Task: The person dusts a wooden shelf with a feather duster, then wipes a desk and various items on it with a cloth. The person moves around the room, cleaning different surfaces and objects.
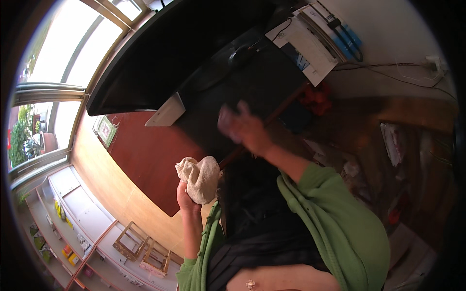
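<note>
My left hand [188, 202] grips a bunched cream cloth [205, 178] beside the near edge of a red-brown tabletop [149, 152]. My right hand [245, 129] is raised over the dark, shadowed part of the table. Motion blurs it, and I cannot tell whether the pale pinkish patch at its fingers is a held thing. A white upright box-like object [167, 111] stands on the table, left of my right hand. Behind it, a large black screen [171, 47] leans across the far side, and a dark cable-like thing [238, 56] lies below it.
A stack of papers and folders [313, 43] sits at the table's far right corner, with cables [382, 65] running along the wall. Wooden stools [133, 242] and shelves with small goods [62, 232] are at lower left. A red item [316, 98] lies beyond the table's right edge.
</note>
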